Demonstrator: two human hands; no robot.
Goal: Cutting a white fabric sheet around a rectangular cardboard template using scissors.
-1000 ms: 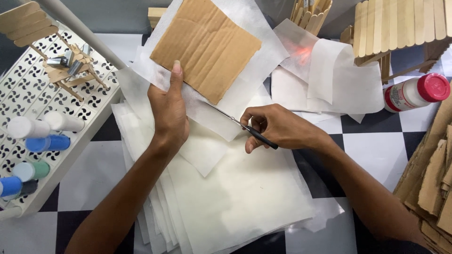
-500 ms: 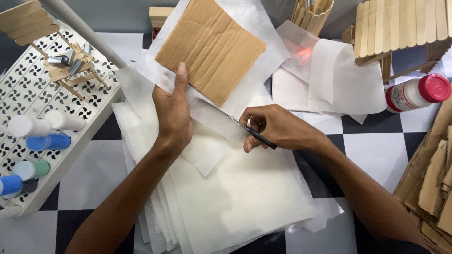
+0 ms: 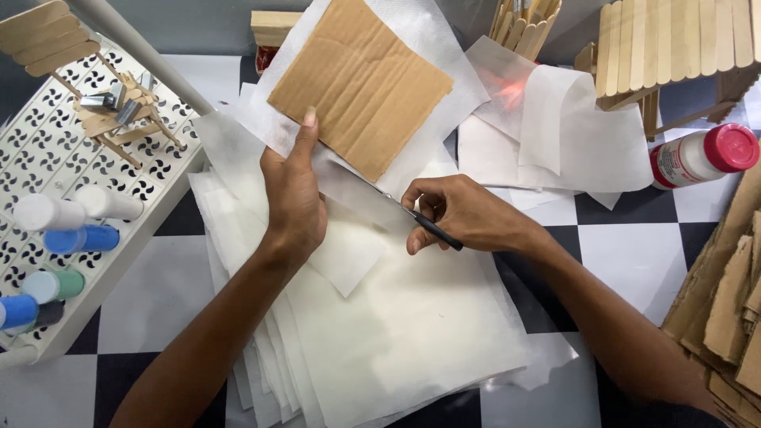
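While the left hand (image 3: 293, 198) pins the cardboard (image 3: 366, 83), right fingers (image 3: 428, 208) grip what looks like a knife (image 3: 420, 224); best cut close along its edge.

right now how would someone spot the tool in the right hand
Start at the stack of white sheets on the checkered table. Above it lies a brown cardboard square; the right hand grips a thin black-handled cutter at its lower edge, the only dark slender thing there.

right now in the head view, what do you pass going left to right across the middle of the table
white perforated tray with paint bottles → left hand pressing on the white sheet → right hand holding a black cutting tool → white bottle with red cap → torn cardboard scraps
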